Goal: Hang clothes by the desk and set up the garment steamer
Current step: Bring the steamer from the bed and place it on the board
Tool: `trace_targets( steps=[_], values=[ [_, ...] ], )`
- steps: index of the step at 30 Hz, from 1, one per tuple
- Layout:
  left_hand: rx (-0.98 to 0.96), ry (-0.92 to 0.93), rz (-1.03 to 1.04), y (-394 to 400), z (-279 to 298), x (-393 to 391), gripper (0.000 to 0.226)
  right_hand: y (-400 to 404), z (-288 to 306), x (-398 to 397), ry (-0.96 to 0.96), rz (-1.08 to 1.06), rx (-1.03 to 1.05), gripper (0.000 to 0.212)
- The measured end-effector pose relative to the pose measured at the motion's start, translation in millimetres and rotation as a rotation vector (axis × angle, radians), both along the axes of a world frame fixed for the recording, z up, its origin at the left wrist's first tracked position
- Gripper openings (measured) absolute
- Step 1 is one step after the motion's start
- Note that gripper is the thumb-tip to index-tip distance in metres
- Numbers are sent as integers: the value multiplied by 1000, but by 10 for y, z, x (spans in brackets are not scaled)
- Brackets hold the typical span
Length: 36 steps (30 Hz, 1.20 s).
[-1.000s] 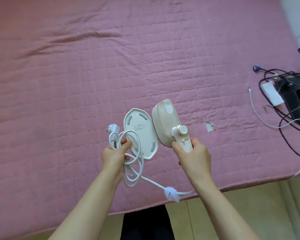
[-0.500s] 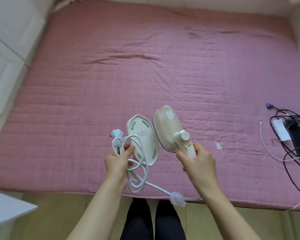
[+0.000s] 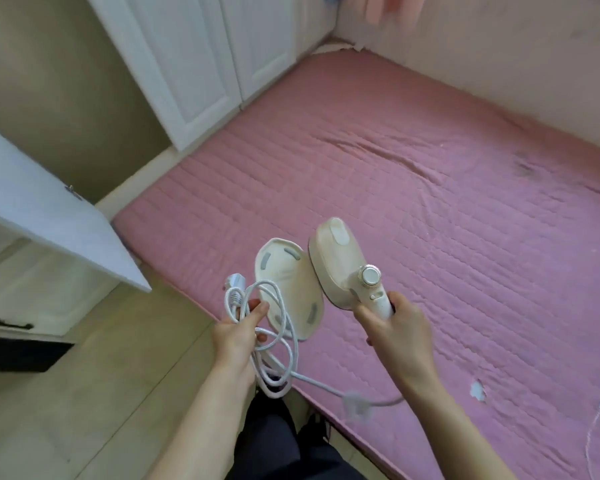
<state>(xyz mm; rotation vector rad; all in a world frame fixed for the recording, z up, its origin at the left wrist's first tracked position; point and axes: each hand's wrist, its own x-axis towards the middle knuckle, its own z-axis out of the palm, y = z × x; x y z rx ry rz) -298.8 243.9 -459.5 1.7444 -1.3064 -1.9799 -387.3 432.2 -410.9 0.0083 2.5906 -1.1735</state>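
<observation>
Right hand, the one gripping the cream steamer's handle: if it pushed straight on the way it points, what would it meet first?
Probably the pink quilted mattress. The right hand aims the cream handheld steamer up and away over it; nothing else shows in that line, though depth is unclear.

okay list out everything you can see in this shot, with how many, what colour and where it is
steamer: 1, cream, held by its handle above the mattress edge
steamer base: 1, cream with grey pads, held up beside the steamer
power cord: 1, white, coiled in loops, running on to the steamer
plug: 1, white, at the top of the coil
mattress: 1, pink quilted, on the floor, centre and right
thin cable: 1, white, on the mattress at the right edge
cupboard doors: white, top centre
desk top: 1, white, left
drawers: white with black handles, under the desk top
left hand: grips cord and base
right hand: grips the steamer handle
</observation>
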Motion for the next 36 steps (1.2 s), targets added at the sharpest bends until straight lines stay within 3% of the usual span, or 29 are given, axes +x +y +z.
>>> trace_targets(
  steps=[22,36],
  values=[
    [78,64,825,-430,375,2572,10,-1608,240,1575,-68,781,-69,42],
    [28,54,975,-1408,474,4297,9,-2993,360,3223,-14,979,-56,42]
  ],
)
